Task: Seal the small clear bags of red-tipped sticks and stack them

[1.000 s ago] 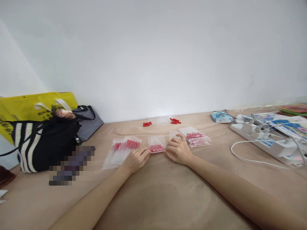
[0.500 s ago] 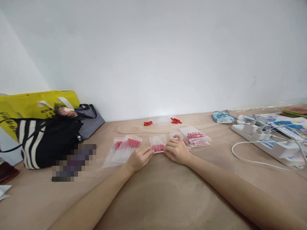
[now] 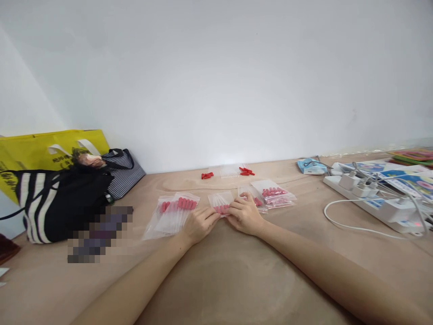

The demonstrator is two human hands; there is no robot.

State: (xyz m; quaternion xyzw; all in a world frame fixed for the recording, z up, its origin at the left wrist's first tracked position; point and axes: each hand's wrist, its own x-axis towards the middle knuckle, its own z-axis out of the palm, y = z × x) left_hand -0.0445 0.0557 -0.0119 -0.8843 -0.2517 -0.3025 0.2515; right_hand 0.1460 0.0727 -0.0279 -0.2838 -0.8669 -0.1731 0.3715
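Both hands meet at the near edge of a clear plastic bag that holds several pinkish-red capsule-shaped pieces. My left hand pinches the bag's near left corner. With its fingers curled, my right hand pinches the same edge from the right; the two sets of fingertips almost touch. To the left lie overlapping bags with more of the red pieces. Just past my right hand, a stack of filled bags rests on the table, and another bag is partly hidden behind that hand.
Small red pieces lie in two heaps near the wall, beside a row of thin clear sticks. Right: a blue packet and a white power strip with looping cable. Left: a black striped bag and a yellow bag.
My hands have drawn closer together along the bag's near edge, the left one moving right. The whole view has shifted slightly.
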